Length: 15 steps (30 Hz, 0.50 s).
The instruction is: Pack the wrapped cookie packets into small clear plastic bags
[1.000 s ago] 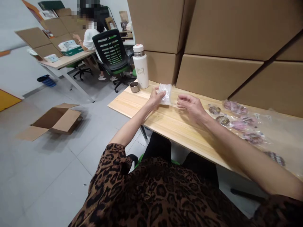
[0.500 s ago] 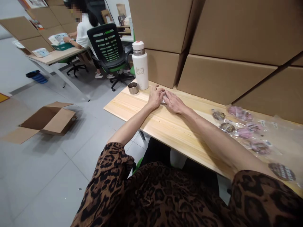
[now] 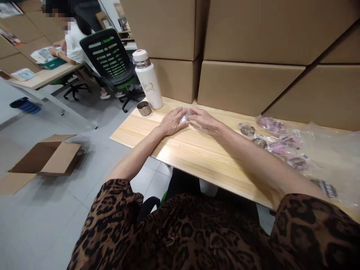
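My left hand [image 3: 172, 122] and my right hand [image 3: 203, 119] lie side by side, palms down, on the wooden table [image 3: 197, 153]. Both press on a small clear plastic bag [image 3: 185, 117], of which only a sliver shows between them. A white flask [image 3: 148, 79] stands upright just behind my left hand, with a small metal cup [image 3: 144, 108] beside it. To my right, several packets with dark and pink round contents [image 3: 277, 144] lie on a clear plastic sheet.
Stacked cardboard boxes [image 3: 247, 52] form a wall along the table's back edge. An open cardboard box [image 3: 46, 157] lies on the floor at the left. Farther back, another person [image 3: 71, 37] sits at a second table beside a black and green office chair [image 3: 111, 60].
A second ago my left hand held the clear bag up off the table with my right hand apart. Both hands have since come together and pressed it flat on the tabletop.
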{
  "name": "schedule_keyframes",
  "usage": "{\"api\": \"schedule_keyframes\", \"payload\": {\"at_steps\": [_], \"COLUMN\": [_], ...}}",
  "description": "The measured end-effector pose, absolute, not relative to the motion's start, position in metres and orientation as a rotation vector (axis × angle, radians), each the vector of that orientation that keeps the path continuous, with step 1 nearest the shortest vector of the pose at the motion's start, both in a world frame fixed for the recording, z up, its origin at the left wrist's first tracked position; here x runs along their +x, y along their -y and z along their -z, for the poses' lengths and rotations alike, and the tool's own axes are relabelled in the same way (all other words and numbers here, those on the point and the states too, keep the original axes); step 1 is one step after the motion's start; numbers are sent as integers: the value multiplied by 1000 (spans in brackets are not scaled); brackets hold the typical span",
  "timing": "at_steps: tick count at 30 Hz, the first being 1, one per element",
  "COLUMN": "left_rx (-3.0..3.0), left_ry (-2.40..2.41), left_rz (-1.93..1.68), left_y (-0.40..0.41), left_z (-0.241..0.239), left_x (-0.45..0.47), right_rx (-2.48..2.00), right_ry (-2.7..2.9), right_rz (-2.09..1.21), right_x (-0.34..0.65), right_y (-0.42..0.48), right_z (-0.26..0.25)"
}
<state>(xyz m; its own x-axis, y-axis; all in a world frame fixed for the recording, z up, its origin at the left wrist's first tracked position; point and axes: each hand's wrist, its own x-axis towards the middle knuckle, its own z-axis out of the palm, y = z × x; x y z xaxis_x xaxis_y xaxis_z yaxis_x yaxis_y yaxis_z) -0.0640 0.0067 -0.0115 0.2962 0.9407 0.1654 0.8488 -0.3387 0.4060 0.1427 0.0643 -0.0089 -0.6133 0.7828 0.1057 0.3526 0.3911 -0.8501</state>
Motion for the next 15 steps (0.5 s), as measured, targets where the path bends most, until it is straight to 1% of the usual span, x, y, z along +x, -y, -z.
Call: {"api": "schedule_keyframes", "payload": {"at_steps": [2,5,10,13,15], "left_rx": [2413,2489,2400,2234,2177], "left_ry": [-1684,-1786,-1899,-1925,-1955], "left_rz": [-430,-294,-280,-299,-272], "left_y": [-9,-19,-42,-49,-50], "left_z": [9,4,-3,-6,-8], "left_x": [-63,-60,-53,-53,-52], "right_rx": [-1070,-972,-851,-959,-1143], "right_ry": [2067,2117,2280,2193,2076], "right_rz": [-1097,-1055,-1007,-911,-753], "right_x": [154,180,244,300,348], "right_y": [-48,-10,67,103,117], "right_z": [1,-11,-29,-39,-44]}}
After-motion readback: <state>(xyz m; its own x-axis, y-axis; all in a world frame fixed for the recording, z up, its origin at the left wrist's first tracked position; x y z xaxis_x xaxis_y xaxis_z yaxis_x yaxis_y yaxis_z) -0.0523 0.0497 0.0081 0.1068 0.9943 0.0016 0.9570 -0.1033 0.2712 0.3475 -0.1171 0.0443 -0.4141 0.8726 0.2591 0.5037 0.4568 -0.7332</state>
